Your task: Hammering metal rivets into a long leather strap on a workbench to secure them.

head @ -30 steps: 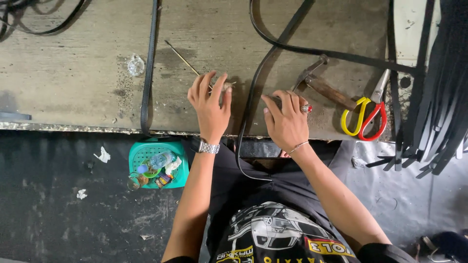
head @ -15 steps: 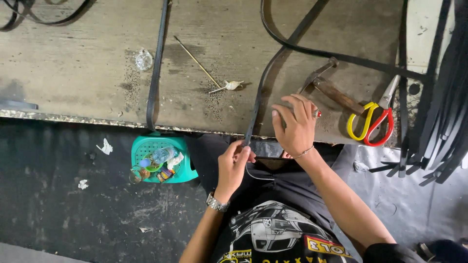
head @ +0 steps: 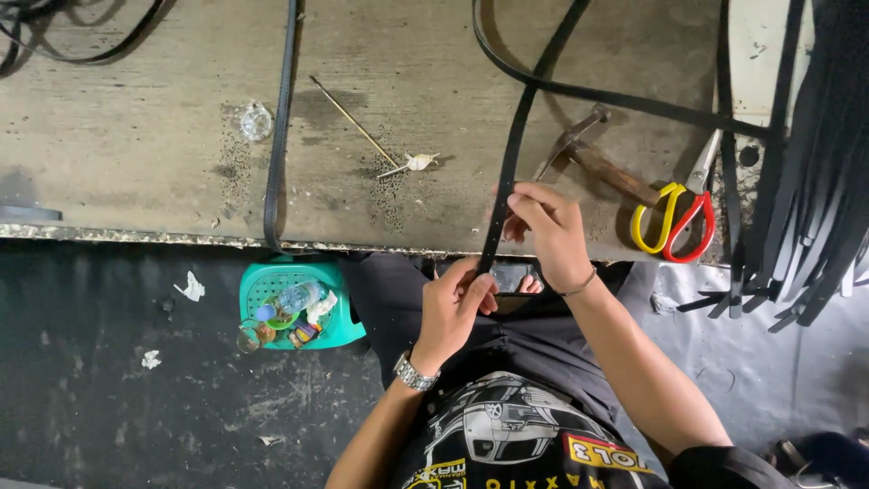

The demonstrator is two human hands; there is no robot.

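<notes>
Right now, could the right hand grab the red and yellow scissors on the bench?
Probably yes: the red and yellow scissors lie uncovered just beside the right hand, but that hand is pinching the black strap.

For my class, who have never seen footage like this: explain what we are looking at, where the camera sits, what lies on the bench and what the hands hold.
The camera sits on a person's head and looks down at their own two bare hands. The left hand and right hand both pinch one black strap, which runs up across the wooden bench. On the bench lie a hammer, scissors and a thin stick. A green basket of small items stands on the floor.
</notes>
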